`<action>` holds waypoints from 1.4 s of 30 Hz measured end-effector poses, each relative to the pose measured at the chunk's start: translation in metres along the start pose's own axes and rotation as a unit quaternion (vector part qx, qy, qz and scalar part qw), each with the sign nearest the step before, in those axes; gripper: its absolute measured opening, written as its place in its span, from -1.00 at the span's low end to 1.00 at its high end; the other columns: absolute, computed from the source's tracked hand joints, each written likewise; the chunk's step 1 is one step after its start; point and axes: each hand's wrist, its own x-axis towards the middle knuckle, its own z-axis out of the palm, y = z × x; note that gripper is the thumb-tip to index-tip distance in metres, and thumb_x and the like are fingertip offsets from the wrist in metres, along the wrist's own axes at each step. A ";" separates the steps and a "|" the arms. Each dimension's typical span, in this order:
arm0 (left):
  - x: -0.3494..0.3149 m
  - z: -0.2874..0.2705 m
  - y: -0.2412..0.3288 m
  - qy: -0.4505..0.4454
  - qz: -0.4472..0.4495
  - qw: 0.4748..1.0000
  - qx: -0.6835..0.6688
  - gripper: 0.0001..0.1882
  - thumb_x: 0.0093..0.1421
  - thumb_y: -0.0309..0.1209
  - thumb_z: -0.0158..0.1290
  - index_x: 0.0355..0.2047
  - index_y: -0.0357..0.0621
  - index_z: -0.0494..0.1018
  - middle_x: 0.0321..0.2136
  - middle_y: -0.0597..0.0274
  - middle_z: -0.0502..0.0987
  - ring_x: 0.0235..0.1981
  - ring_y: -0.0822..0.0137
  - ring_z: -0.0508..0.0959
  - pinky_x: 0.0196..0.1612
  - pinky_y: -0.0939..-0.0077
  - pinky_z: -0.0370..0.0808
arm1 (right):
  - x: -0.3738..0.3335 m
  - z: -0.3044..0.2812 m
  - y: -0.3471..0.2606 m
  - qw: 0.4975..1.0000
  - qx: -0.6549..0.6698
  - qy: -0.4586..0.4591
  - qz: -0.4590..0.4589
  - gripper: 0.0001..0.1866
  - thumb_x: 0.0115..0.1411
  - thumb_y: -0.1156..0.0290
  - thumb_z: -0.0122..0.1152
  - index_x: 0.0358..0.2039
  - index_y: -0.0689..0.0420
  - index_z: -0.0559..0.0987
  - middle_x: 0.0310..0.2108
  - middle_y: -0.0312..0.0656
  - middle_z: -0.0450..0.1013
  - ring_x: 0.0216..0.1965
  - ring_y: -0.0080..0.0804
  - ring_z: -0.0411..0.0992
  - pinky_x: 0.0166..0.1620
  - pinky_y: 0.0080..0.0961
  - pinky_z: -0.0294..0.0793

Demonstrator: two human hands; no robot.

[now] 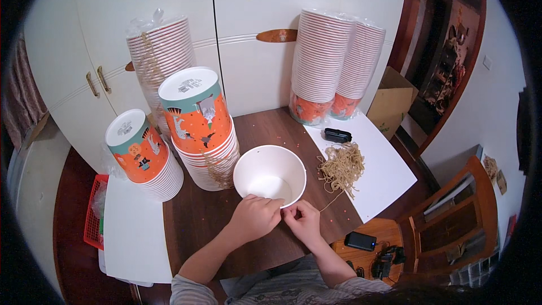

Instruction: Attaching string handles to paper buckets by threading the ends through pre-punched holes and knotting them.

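A white paper bucket point(262, 164) stands mouth up on the brown part of the table, close in front of me. At its near rim is my left hand point(257, 218), closed, with fingertips reaching over the edge into the mouth. Beside it, my right hand point(303, 221) pinches against the outside of the same rim. A thin strand runs from the right hand to a loose heap of tan twine point(342, 166) at the right. What lies between the fingertips is mostly hidden.
Upside-down stacks of orange and teal paper buckets point(199, 127) point(138, 149) stand at the left, one with twine pieces hanging on it. Plastic-wrapped stacks point(320, 62) rise at the back. A black case point(337, 135) lies by the twine; a wooden chair point(451, 220) stands at right.
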 end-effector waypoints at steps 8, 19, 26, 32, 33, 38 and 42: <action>-0.004 -0.012 -0.009 -0.081 -0.027 0.993 -0.080 -0.85 0.03 -0.43 -0.06 -0.39 -0.09 0.46 -0.58 0.08 0.49 -0.53 0.06 0.49 -0.45 0.25 0.41 | -0.004 -0.007 -0.005 0.997 0.019 -0.074 0.004 -0.92 -0.08 0.52 0.20 -0.52 0.20 0.50 -0.67 -0.23 0.32 -0.66 -0.49 0.31 -0.55 -0.60 0.31; -0.007 -0.017 -0.010 -0.126 0.009 0.989 -0.070 -0.86 0.06 -0.35 -0.05 -0.54 -0.13 0.42 -0.63 0.08 0.46 -0.59 0.07 0.48 -0.51 0.25 0.41 | -0.005 -0.009 -0.010 0.988 0.043 -0.140 -0.039 -0.91 -0.02 0.49 0.20 -0.46 0.19 0.52 -0.67 -0.24 0.29 -0.67 -0.52 0.27 -0.57 -0.61 0.27; -0.009 -0.021 -0.006 -0.119 -0.035 0.992 0.009 -0.89 0.05 -0.38 -0.06 -0.54 -0.13 0.36 -0.66 0.07 0.44 -0.60 0.05 0.48 -0.53 0.20 0.40 | -0.005 -0.014 -0.012 0.978 0.044 -0.202 0.007 -0.87 0.01 0.42 0.20 -0.43 0.19 0.51 -0.58 -0.21 0.38 -0.60 -0.49 0.37 -0.50 -0.60 0.37; -0.009 -0.051 -0.020 -0.058 -0.155 0.979 -0.123 -0.97 0.04 -0.48 -0.09 -0.47 -0.14 0.32 -0.58 0.09 0.48 -0.50 0.15 0.51 -0.45 0.30 0.41 | 0.002 -0.041 -0.009 0.975 -0.004 -0.222 0.012 -0.86 0.01 0.40 0.20 -0.44 0.19 0.53 -0.56 -0.22 0.41 -0.57 -0.54 0.39 -0.50 -0.64 0.36; -0.010 -0.054 -0.025 -0.032 -0.152 0.962 -0.223 -0.97 0.07 -0.49 -0.12 -0.47 -0.16 0.31 -0.52 0.13 0.50 -0.44 0.24 0.51 -0.39 0.36 0.41 | 0.005 -0.047 -0.010 0.974 -0.014 -0.225 0.009 -0.85 0.00 0.37 0.21 -0.44 0.17 0.53 -0.59 -0.22 0.40 -0.58 -0.52 0.39 -0.50 -0.63 0.36; -0.010 -0.073 -0.029 0.053 -0.245 0.801 -0.544 -0.97 0.05 -0.56 -0.18 -0.50 -0.17 0.26 -0.39 -0.03 0.52 -0.29 0.25 0.51 -0.17 0.45 0.39 | 0.022 -0.089 0.033 0.954 -0.188 -0.232 0.009 -0.82 -0.02 0.26 0.18 -0.44 0.09 0.53 -0.49 -0.16 0.47 -0.50 -0.26 0.46 -0.42 -0.42 0.43; -0.010 -0.076 -0.036 0.080 -0.187 0.737 -0.644 -0.97 0.06 -0.54 -0.19 -0.49 -0.19 0.26 -0.44 -0.14 0.51 -0.33 0.07 0.53 -0.16 0.29 0.43 | 0.038 -0.122 0.048 0.927 -0.307 -0.202 0.082 -0.80 -0.03 0.24 0.19 -0.45 0.07 0.53 -0.50 -0.18 0.47 -0.50 -0.28 0.46 -0.44 -0.43 0.42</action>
